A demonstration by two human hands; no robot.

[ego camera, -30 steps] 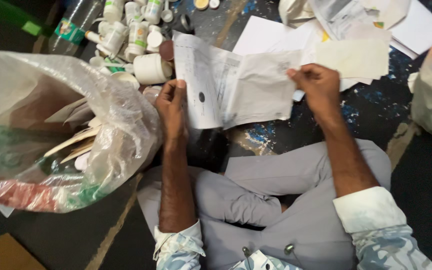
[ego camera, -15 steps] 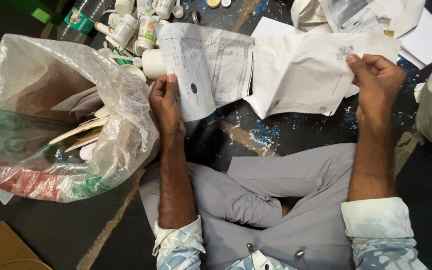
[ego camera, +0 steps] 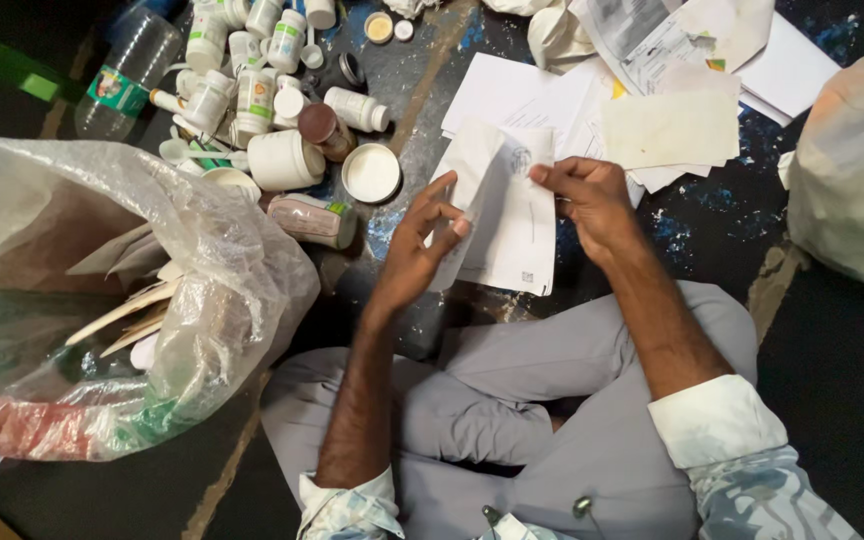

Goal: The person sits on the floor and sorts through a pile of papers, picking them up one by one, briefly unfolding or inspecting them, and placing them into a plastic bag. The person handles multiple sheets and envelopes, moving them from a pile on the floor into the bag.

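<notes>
I sit cross-legged on a dark, paint-flecked floor (ego camera: 512, 330). A folded white printed paper (ego camera: 512, 225) is held in front of me by both hands. My left hand (ego camera: 417, 250) pinches its left edge between thumb and fingers. My right hand (ego camera: 587, 200) grips its upper right edge. The paper hangs upright and creased above my grey trousers (ego camera: 542, 400).
A large clear plastic bag (ego camera: 102, 300) stuffed with paper and card sits at my left. Several white pill bottles, jars and lids (ego camera: 272, 110) and a clear plastic bottle (ego camera: 127, 70) lie beyond it. Loose papers (ego camera: 652, 90) spread at upper right, another bag (ego camera: 852, 170) at far right.
The wide unfolded sheets spread between my hands are gone from my left hand. Both hands have come together on one folded paper. The view shifted slightly.
</notes>
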